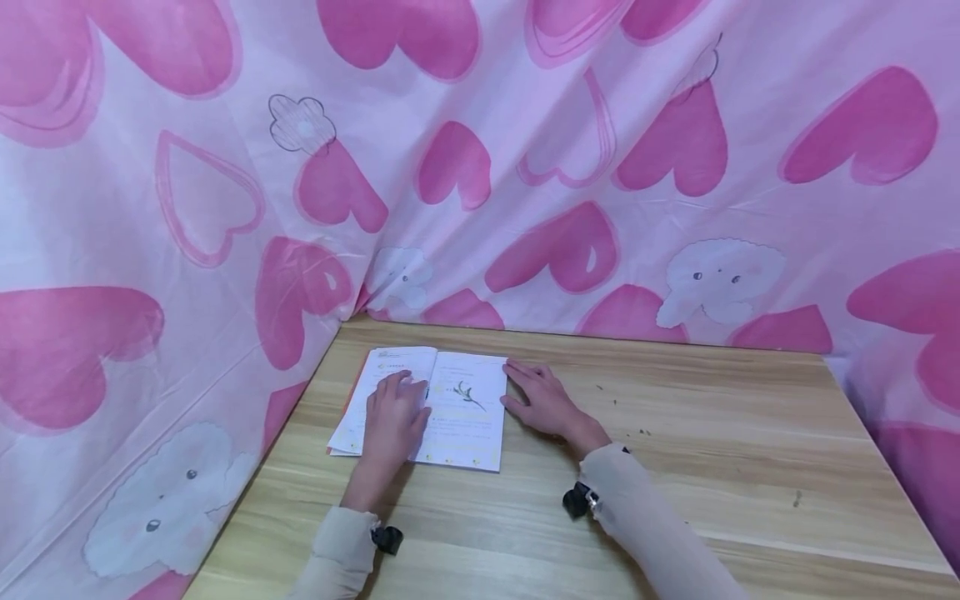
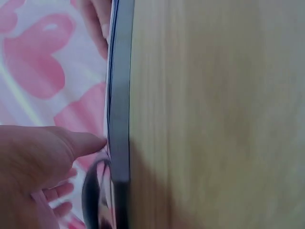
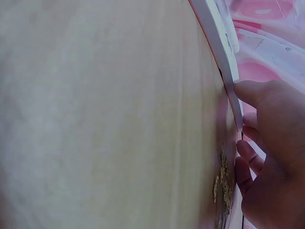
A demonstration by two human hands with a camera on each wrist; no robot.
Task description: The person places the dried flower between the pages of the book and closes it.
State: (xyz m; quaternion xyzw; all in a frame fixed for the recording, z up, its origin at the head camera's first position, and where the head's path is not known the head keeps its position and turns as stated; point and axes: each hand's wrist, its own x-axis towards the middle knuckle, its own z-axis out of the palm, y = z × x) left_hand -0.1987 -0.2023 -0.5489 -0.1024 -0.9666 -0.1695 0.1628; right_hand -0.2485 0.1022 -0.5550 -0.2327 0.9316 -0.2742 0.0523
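Note:
An open book with white pages lies on the table, a small green plant picture on its right page. My left hand rests on the left page beside the spine, fingers loosely bent and pointing away. At the book's right edge is my right hand, its fingertips at the upper corner and its thumb lower along that edge. The right wrist view shows the thumb against the edge of the page stack. Low in the left wrist view, the left thumb reaches the book's near edge.
The wooden table stretches away to the right, with a few small dark marks on its surface. A pink curtain with hearts hangs behind it and down the left side. Each sleeve bears a small black wrist camera.

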